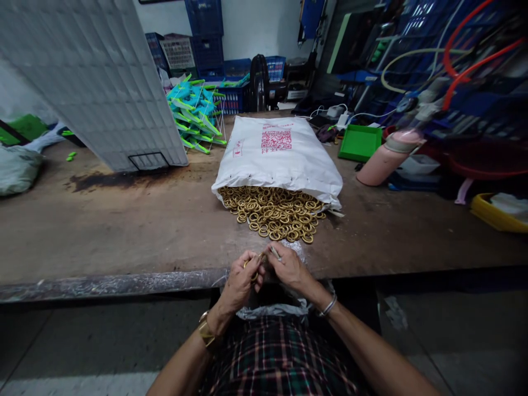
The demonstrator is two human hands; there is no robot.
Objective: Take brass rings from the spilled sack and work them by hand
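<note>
My left hand (240, 283), wearing a gold watch at the wrist, is closed on a brass ring (253, 276) at the table's front edge. Close beside it, my right hand (292, 268) has its fingers pinched around a slim, pale pointed piece (275, 253); its exact kind is unclear. The fingertips of both hands nearly meet. Just beyond them, a heap of brass rings (280, 214) spills from the mouth of a white woven sack (243, 159) with red printing. Below my hands, the rim of a grey plastic bag (270, 312) shows at my lap.
At the left stands a tall, pale ribbed panel (136, 93). Behind it are stacked turquoise and green parts (196, 115). On the right are a green tray (360, 142), a pink bottle (381, 165) and a yellow basket (497, 214). The wooden table (124, 231) has a taped front edge.
</note>
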